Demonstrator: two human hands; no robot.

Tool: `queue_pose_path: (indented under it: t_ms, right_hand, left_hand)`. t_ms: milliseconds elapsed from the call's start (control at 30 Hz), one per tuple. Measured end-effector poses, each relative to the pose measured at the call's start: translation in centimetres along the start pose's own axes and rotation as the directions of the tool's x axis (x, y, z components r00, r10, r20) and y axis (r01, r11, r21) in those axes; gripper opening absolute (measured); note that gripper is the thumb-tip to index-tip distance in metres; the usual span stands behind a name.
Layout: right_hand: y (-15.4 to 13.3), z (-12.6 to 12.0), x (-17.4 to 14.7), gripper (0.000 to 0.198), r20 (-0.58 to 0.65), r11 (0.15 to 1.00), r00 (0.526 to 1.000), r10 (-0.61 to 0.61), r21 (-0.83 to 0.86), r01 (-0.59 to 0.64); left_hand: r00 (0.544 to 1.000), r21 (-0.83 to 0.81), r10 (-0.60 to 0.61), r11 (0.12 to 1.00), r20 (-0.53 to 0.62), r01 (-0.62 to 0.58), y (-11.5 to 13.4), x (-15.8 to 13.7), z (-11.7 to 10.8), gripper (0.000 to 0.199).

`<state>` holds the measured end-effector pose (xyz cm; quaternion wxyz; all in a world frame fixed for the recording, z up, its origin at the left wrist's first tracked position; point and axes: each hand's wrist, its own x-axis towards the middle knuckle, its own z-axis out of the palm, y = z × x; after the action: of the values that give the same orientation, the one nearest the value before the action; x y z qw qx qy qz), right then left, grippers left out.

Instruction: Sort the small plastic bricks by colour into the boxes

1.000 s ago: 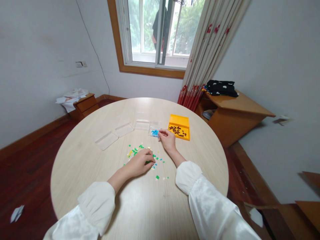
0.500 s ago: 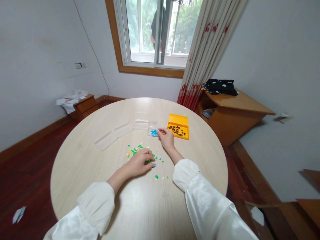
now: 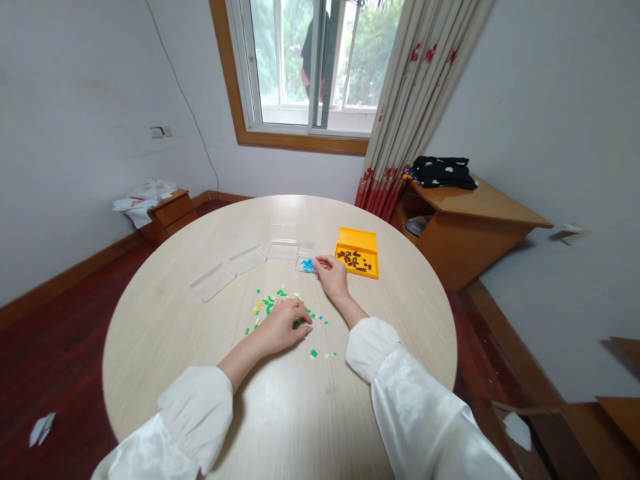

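My left hand (image 3: 284, 325) rests low over a loose pile of small green, yellow and cream toy bricks (image 3: 270, 300). Its fingers are curled, with the thumb close to the index finger; whatever sits between them is too small to make out. At the right end of the row of boxes, my right hand (image 3: 333, 275) has its fingertips pinched together over the edge of a small clear box. Blue bricks (image 3: 307, 265) lie in that box. Its fingertips hide anything they may hold.
Three clear plastic boxes (image 3: 213, 283) curve leftward across the round table (image 3: 165, 333). Beside my right hand stands an open yellow box (image 3: 357, 238) with dark brown bricks (image 3: 353, 260). A few stray pieces, including a green brick (image 3: 313, 353), lie nearer me.
My left hand has shifted slightly; the blue brick that showed by its thumb is no longer visible. My right hand stays at the box of blue bricks.
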<state>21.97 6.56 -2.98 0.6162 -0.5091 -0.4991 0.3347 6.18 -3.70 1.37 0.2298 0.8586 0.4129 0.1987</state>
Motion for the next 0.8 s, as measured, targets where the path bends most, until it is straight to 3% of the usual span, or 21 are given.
queue_pose_path:
  t_ms: [367,567,700,800]
  right_hand:
    - [0.1,0.0,0.0,0.025,0.010,0.998,0.999,-0.048,-0.042,0.048]
    - [-1.2,-0.1,-0.7,0.023,0.052,0.987,0.991,-0.123,-0.097,0.127]
    - [-2.6,-0.1,-2.0,0.022,0.190,0.955,0.960,-0.207,-0.173,0.240]
    - [-3.6,0.1,-3.0,0.020,0.321,0.902,0.901,-0.292,-0.220,0.371]
  left_hand:
    - [0.995,-0.023,-0.100,0.995,0.004,0.100,0.7,0.0,0.4,0.014]
    - [0.988,-0.112,-0.100,0.990,-0.119,0.087,-0.5,0.1,-0.1,0.013]
    - [0.925,-0.272,-0.302,0.933,-0.229,0.237,-2.1,0.4,-1.0,0.013]
    - [0.867,-0.361,-0.399,0.888,-0.300,0.284,-2.6,0.6,-1.5,0.014]
